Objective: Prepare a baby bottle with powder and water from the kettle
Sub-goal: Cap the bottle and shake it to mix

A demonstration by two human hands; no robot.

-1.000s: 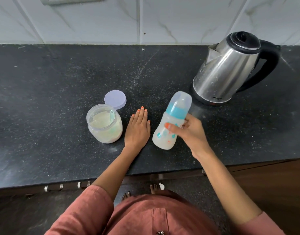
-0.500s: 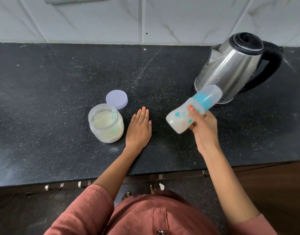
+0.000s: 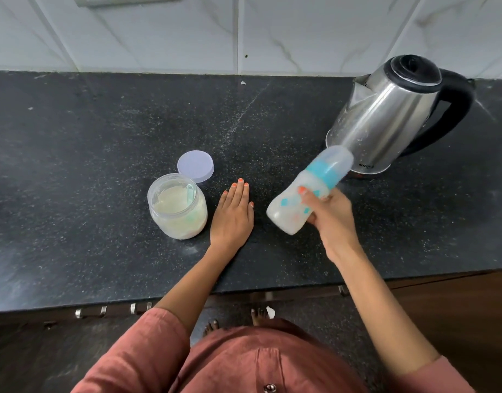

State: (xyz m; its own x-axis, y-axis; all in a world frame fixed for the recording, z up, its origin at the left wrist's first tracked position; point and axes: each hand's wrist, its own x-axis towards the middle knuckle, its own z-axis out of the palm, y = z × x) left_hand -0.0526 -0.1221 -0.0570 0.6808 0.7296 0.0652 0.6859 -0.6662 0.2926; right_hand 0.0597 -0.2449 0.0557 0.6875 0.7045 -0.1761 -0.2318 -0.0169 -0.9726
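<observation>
Gripping tilted bottle (image 3: 312, 180), right hand (image 3: 332, 219) | left hand (image 3: 232, 217) flat on counter (image 3: 102, 131) beside powder jar (image 3: 177, 205) | kettle (image 3: 386, 120) behind

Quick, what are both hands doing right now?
Left hand: open, lying flat on the counter, holding nothing.
Right hand: closed around the baby bottle, holding it tilted above the counter.

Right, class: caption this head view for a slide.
Right hand holds a capped baby bottle tilted above the countertop; left hand rests flat beside the open powder jar.
</observation>
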